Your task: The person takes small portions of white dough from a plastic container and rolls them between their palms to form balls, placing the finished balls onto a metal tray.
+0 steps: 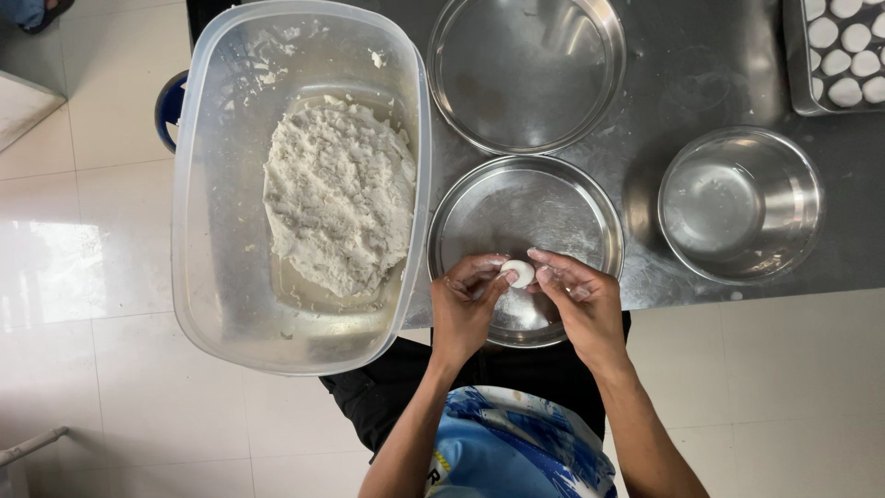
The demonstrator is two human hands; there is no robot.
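**Dough ball pinched between two hands above a steel plate**

Plastic tub (221, 304), clear and large, stands to the left of the fingers, well apart from them but near the left wrist. It holds a big heap of white crumbly dough (339, 198), which lies up and to the left of the fingertips.

Directly under the fingers sits a round steel plate (479, 217); its bare part spreads away from the fingertips toward the far side. A second steel plate (525, 74) is farther still in the same direction, its rim just beside the first one's. To the right of the fingers, well apart, is a steel bowl (742, 203), and beyond it, at the far right corner, a tray with small white balls (843, 51) in rows.

The left hand (464, 309) and the right hand (579, 304) come together over the near plate. Their fingers are curled and closed on one small white dough ball (519, 272), each hand pinching it from its own side. The ball is between the fingertips, touching both, so neither hand is clearly nearer. It looks slightly oval, with the long axis running left to right, from one hand's fingertips to the other's; it has no clear pointed end, so I cannot tell a direction it points. It hangs above the plate, not resting on it as far as I can judge.
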